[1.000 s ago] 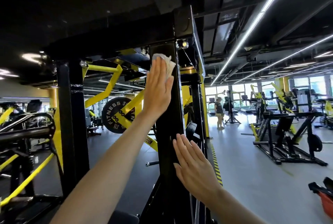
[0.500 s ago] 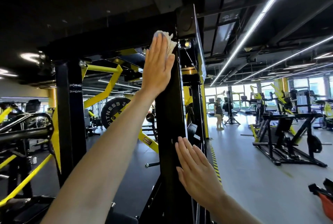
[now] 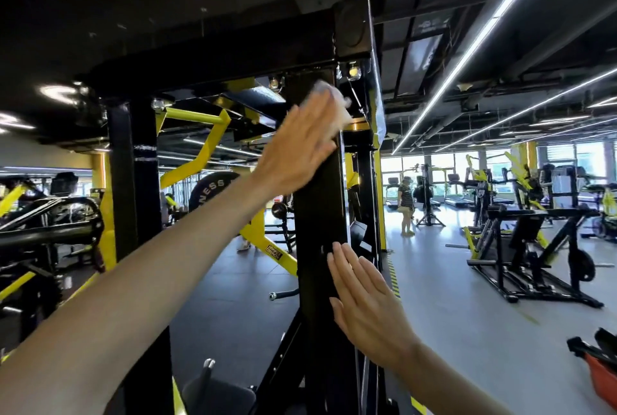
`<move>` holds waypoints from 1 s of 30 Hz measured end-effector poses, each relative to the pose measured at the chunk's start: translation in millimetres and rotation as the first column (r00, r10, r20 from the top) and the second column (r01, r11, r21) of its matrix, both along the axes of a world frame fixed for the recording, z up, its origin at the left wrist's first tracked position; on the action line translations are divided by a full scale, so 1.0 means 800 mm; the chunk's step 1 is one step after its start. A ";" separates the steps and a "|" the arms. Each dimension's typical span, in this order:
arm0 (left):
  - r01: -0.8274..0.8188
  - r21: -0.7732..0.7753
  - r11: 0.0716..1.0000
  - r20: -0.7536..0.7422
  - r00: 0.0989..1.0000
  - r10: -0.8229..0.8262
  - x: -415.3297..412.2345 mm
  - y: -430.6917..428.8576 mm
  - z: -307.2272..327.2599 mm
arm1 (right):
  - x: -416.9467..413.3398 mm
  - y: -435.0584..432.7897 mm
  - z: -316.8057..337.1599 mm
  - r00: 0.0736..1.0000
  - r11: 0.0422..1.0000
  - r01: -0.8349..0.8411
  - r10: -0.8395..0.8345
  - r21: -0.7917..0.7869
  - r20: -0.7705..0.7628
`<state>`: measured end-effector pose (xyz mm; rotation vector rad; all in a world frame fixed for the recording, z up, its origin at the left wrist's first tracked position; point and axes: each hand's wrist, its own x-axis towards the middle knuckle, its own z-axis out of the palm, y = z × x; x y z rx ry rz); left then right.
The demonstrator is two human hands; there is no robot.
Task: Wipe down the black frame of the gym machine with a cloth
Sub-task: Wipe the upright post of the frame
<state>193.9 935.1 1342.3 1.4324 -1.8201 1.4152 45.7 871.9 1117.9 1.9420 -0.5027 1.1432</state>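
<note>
Cloth is high up on the black post of the gym machine frame, just under the top beam. I see only a small white bit of it sticking out past the fingertips. The left hand lies flat over it and presses it on the post. That hand is blurry on my screen, but the fingers look straight and not curled, so it is pushing the cloth, not squeezing it.

The right hand is lower on the same post, nearer to me. Its fingers are straight and close together, and they rest on the right edge of the post. It holds nothing.

A shiny bolt sits just up and right of the cloth, where the post meets the beam. Behind the post, to the left, I see yellow bars and a round black weight plate with white letters. A second post stands further left.

Far off on the right, a person stands on the grey floor among more machines. Long white lights run along the ceiling. A red thing pokes in at the near right corner.
</note>
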 end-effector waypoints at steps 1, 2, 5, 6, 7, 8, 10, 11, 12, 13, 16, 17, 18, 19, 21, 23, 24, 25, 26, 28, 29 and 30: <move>0.009 0.053 0.999 0.098 0.995 -0.014 0.000 0.001 -0.018 | 0.000 -0.002 0.000 1.000 1.000 0.000 0.000 -0.016 0.001; 0.010 0.125 0.992 0.184 0.982 -0.033 0.006 0.005 -0.026 | 0.000 -0.003 0.000 1.000 0.999 0.002 -0.002 -0.034 -0.006; 0.041 0.177 0.983 0.164 0.984 -0.071 0.018 0.020 0.011 | -0.003 -0.008 0.001 0.999 0.997 0.013 -0.016 -0.070 -0.038; 0.050 0.112 0.992 0.097 0.993 -0.061 0.016 0.021 0.030 | -0.002 -0.009 0.001 0.999 0.997 0.014 -0.017 -0.075 -0.038; 0.072 0.038 0.997 0.002 0.997 -0.072 0.012 0.021 0.045 | -0.002 -0.009 0.000 0.999 0.997 0.015 -0.018 -0.076 -0.033; 0.088 -0.016 0.996 -0.081 0.993 -0.089 0.006 0.018 0.052 | -0.001 -0.009 -0.002 0.999 0.997 0.015 -0.017 -0.072 -0.030; 0.057 -0.087 0.995 -0.139 0.988 -0.069 -0.008 0.004 0.041 | 0.002 -0.009 -0.005 0.999 0.997 0.023 -0.025 -0.070 -0.033; 0.020 -0.085 0.996 -0.115 0.993 -0.029 -0.010 -0.001 0.025 | 0.003 -0.010 -0.006 0.999 0.997 0.028 -0.031 -0.068 -0.038; -0.017 -0.055 0.998 -0.052 0.999 0.014 -0.010 -0.003 0.006 | 0.003 -0.010 -0.006 0.999 0.998 0.029 -0.032 -0.063 -0.041; -0.045 0.000 0.999 0.033 0.998 0.045 -0.007 -0.002 -0.012 | 0.003 -0.010 -0.006 0.999 0.998 0.026 -0.028 -0.059 -0.038; -0.025 0.180 0.983 0.160 0.987 -0.004 0.005 0.016 -0.019 | 0.005 -0.011 -0.003 0.998 0.998 0.037 -0.039 -0.058 -0.042; -0.031 0.194 0.981 0.147 0.989 0.002 0.006 0.021 -0.006 | 0.005 -0.011 -0.003 0.998 0.997 0.047 -0.050 -0.059 -0.047; -0.042 0.176 0.984 0.111 0.994 0.023 0.005 0.023 0.007 | 0.005 -0.010 -0.003 0.997 0.997 0.056 -0.059 -0.061 -0.050; -0.041 0.136 0.990 0.049 0.998 0.034 0.003 0.023 0.020 | 0.005 -0.010 -0.003 0.997 0.996 0.065 -0.068 -0.065 -0.048; 0.003 0.033 0.999 -0.109 0.994 0.001 -0.008 0.016 0.027 | 0.005 -0.009 -0.005 0.996 0.995 0.080 -0.083 -0.067 -0.039; 0.021 -0.058 0.998 -0.174 0.984 -0.031 -0.020 0.004 0.008 | 0.006 -0.007 -0.006 0.996 0.994 0.087 -0.089 -0.065 -0.031; 0.013 -0.068 0.998 -0.152 0.988 -0.023 -0.022 0.001 -0.007 | 0.007 -0.006 -0.006 0.995 0.994 0.091 -0.093 -0.065 -0.027; -0.007 -0.045 0.999 -0.090 0.996 0.003 -0.022 0.000 -0.021 | 0.009 -0.005 -0.006 0.995 0.994 0.093 -0.094 -0.063 -0.018; -0.033 0.003 0.999 0.010 0.999 0.033 -0.017 0.000 -0.033 | 0.011 -0.002 -0.007 0.996 0.995 0.084 -0.084 -0.054 0.001; -0.055 0.128 0.990 0.217 0.976 0.026 -0.002 0.008 -0.035 | 0.015 0.004 -0.008 0.997 0.998 0.058 -0.056 -0.035 0.056; -0.045 0.178 0.983 0.279 0.960 -0.007 0.007 0.013 -0.023 | 0.017 0.008 -0.009 0.995 0.998 0.062 -0.060 -0.022 0.074; -0.035 0.202 0.979 0.310 0.950 -0.030 0.014 0.016 -0.007 | 0.019 0.010 -0.009 0.994 0.997 0.078 -0.076 -0.015 0.084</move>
